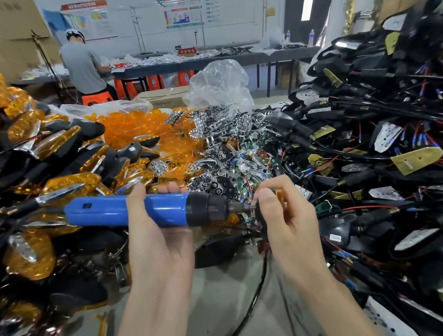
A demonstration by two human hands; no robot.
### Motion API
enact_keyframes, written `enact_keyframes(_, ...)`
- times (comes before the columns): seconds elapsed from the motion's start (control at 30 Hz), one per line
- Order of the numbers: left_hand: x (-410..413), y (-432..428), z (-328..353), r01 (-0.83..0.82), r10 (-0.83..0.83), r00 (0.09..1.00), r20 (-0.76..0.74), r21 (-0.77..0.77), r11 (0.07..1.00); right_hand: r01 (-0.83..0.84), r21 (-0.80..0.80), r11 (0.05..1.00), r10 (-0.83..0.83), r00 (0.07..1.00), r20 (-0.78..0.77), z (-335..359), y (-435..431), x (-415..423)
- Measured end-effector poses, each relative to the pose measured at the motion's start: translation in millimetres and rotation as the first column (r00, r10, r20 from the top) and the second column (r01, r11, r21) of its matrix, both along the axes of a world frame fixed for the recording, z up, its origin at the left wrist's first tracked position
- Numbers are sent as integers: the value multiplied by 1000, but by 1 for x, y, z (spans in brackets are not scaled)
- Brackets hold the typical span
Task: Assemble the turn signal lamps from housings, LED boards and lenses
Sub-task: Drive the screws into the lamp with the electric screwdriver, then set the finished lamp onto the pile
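Left hand (pixel 157 243) has its fingers (pixel 170 189) wrapped round the blue screwdriver (pixel 111 212); right hand (pixel 286 221) fingers pinch the lamp (pixel 258 212) right at the bit tip. Thumb's so close, one slip probably stabs skin or gouges the lamp.
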State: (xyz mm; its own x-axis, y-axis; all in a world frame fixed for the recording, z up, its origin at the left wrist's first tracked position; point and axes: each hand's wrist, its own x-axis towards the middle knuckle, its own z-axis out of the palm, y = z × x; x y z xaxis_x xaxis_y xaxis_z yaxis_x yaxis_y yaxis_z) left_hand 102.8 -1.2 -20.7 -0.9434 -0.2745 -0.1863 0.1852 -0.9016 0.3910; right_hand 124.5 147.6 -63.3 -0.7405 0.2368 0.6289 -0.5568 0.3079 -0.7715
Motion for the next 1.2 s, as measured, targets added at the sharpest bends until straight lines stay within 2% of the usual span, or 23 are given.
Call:
enact_keyframes(0.07, 5, -4, 5, -13, 12, 999, 52, 13, 1000, 44, -47, 998, -46, 997, -54, 3, 2, 3)
enact_keyframes(0.17, 12, -11, 12, -48, 48, 994, 95, -4, 999, 91, -288, 953, -112, 992, -58, 13, 6, 7)
enact_keyframes(0.23, 19, -13, 13, -37, 37, 990, 136, -6, 999, 131, -354, 926, -156, 987, -42, 20, 8, 11)
enact_keyframes(0.33, 28, -6, 10, -11, -2, 983, 183, 72, 997, 189, -254, 949, -216, 973, -81, 35, 9, 24)
enact_keyframes(0.4, 31, 6, 4, -17, -9, 971, 241, 104, 994, 163, -118, 979, -173, 982, -79, 52, 8, 32)
enact_keyframes(0.53, 39, 31, -2, 71, -85, 945, 317, 55, 996, 77, 143, 987, -91, 992, 92, 79, -9, 35)
enact_keyframes(0.7, 48, 30, 6, 192, -155, 929, 337, -78, 978, -1, 180, 984, -40, 974, 222, 76, -34, 31)
enact_keyframes(0.8, 53, 13, 15, 283, -193, 911, 365, -210, 936, -46, 40, 998, 34, 962, 270, 67, -45, 30)
enact_keyframes(0.9, 54, -5, 19, 435, -270, 870, 412, -385, 814, -92, -263, 961, 165, 948, 272, 71, -58, 25)
enact_keyframes(0.97, 57, -16, 24, 526, -342, 844, 413, -517, 675, -110, -444, 889, 238, 940, 245, 80, -68, 18)
enact_keyframes(1.03, 63, -31, 30, 566, -422, 820, 386, -658, 497, -94, -569, 817, 281, 927, 250, 91, -80, 10)
enact_keyframes(1.1, 69, -49, 39, 487, -494, 820, 288, -804, 340, -55, -714, 698, 342, 902, 264, 103, -91, 1)
enact_keyframes(1.2, 66, -76, 59, 218, -433, 886, 167, -973, 70, -119, -844, 523, 453, 878, 156, 120, -106, -12)
